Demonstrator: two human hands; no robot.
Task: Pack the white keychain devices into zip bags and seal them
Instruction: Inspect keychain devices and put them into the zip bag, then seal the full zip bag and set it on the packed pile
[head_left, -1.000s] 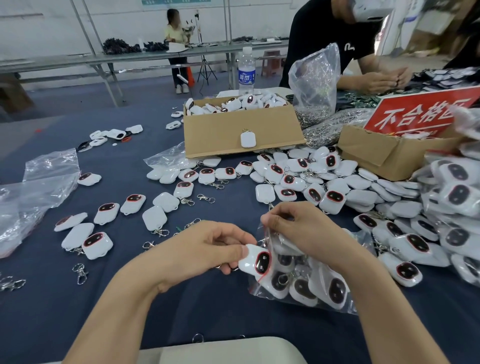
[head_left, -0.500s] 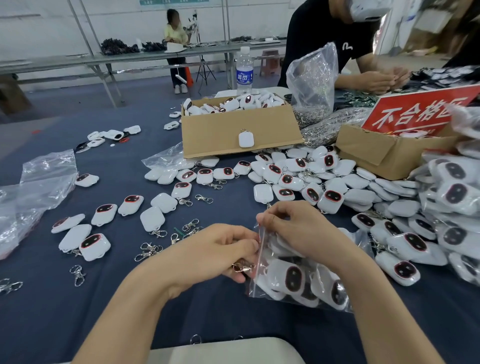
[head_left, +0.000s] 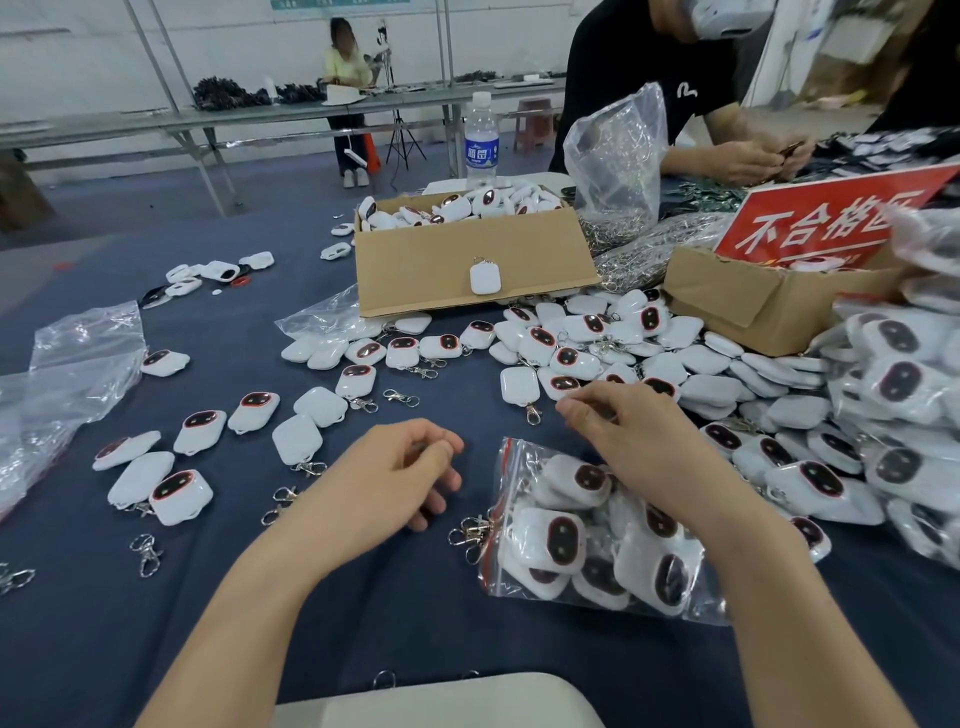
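Observation:
A clear zip bag (head_left: 597, 545) with a red strip lies on the dark blue table, holding several white keychain devices. Metal clasps (head_left: 470, 535) stick out of its left edge. My left hand (head_left: 400, 478) hovers just left of the bag, fingers loosely curled and holding nothing. My right hand (head_left: 623, 431) is above the bag's far edge with relaxed fingers pointing left, also holding nothing. Beyond the right hand lies a pile of loose devices (head_left: 571, 358). More devices (head_left: 197, 431) are scattered to the left.
A cardboard box (head_left: 467, 265) full of devices stands at centre back, with a water bottle (head_left: 481, 140) behind it. A second box (head_left: 769, 306) carries a red sign. Filled bags (head_left: 909, 389) are heaped at right, empty plastic bags (head_left: 62, 384) at left. A person (head_left: 727, 130) works opposite.
Both hands have let go of the bag, which now lies flat on the table. The left hand drew back to the left. The right hand lifted toward the pile.

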